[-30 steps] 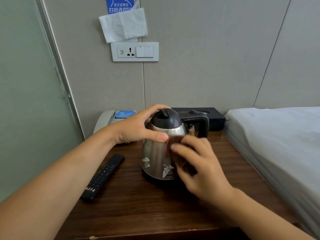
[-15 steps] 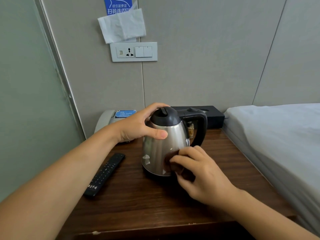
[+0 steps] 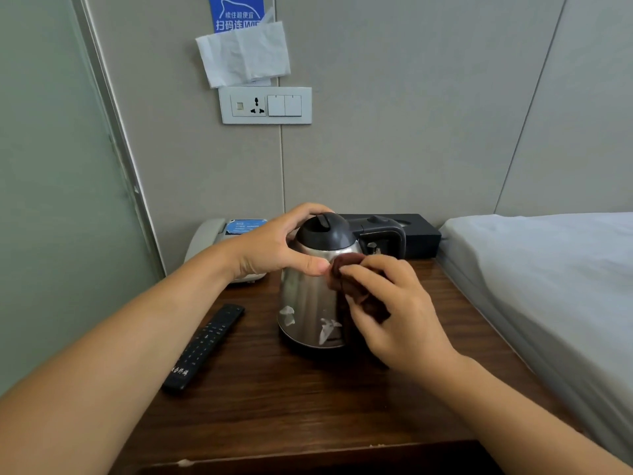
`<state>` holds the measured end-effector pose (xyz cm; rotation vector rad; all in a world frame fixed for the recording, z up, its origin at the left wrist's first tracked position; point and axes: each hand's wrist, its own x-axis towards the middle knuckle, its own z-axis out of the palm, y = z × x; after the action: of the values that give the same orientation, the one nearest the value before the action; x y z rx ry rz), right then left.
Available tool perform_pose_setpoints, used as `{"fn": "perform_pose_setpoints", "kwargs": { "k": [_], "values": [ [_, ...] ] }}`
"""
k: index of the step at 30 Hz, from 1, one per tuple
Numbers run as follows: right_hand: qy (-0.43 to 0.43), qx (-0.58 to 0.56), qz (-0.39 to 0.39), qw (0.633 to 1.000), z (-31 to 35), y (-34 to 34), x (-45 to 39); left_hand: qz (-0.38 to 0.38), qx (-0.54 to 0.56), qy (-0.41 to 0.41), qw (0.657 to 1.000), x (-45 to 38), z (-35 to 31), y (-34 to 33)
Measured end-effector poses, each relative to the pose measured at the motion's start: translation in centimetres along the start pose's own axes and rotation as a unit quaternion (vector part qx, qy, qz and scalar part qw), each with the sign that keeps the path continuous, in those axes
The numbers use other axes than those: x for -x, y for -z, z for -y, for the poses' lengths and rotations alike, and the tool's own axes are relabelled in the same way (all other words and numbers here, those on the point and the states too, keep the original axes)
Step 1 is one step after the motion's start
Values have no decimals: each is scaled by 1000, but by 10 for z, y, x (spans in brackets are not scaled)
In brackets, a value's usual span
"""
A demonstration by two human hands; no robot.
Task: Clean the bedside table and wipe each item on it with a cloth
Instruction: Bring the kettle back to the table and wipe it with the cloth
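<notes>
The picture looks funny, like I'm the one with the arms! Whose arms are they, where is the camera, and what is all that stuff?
The camera sits on a person's head and looks down, so you see their own two arms. The left hand steadies a shiny kettle near its black lid. The right hand presses a dark brown cloth against the kettle's side to wipe it. The kettle stands on a wooden bedside table. On the table also lie a black remote control, a grey telephone at the back left and a black box behind the kettle. A bed is on the right.
</notes>
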<state>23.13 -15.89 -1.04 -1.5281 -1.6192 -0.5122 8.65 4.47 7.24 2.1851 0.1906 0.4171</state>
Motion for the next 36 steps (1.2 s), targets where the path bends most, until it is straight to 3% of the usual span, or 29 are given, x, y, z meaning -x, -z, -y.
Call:
{"fn": "perform_pose_setpoints", "kwargs": {
  "k": [2,6,10,12,17,20,23,26,30,34,36],
  "values": [
    [0,-6,19,1000,0,-4,12,-4,9,-2,1000,0,1,-1],
    [76,20,148,986,0,-8,35,-5,10,-5,1000,0,4,0],
    [-17,-26,34,999,-5,-1,12,-7,17,-1,1000,-3,4,1],
    [-43,-40,18,998,-3,-2,12,-5,12,2,1000,-3,4,2],
    [32,-23,168,985,-7,2,27,0,6,16,1000,-3,3,1],
    [-23,-64,106,992,-19,12,13,2,-10,27,1000,-2,-5,2],
    [-93,-114,-1,989,-26,15,4,-16,-165,59,984,-10,-31,-5],
    [-117,-133,25,984,-27,6,20,-46,-306,68,948,-20,-47,-21],
    [-157,-90,97,979,-28,2,37,-63,-325,67,941,-18,-44,-23],
    [-154,-125,-15,980,-24,3,13,-68,-324,70,941,-17,-46,-23],
    [-152,-149,-26,977,-20,-3,11,-74,-323,70,941,-17,-47,-24]
  ]
}}
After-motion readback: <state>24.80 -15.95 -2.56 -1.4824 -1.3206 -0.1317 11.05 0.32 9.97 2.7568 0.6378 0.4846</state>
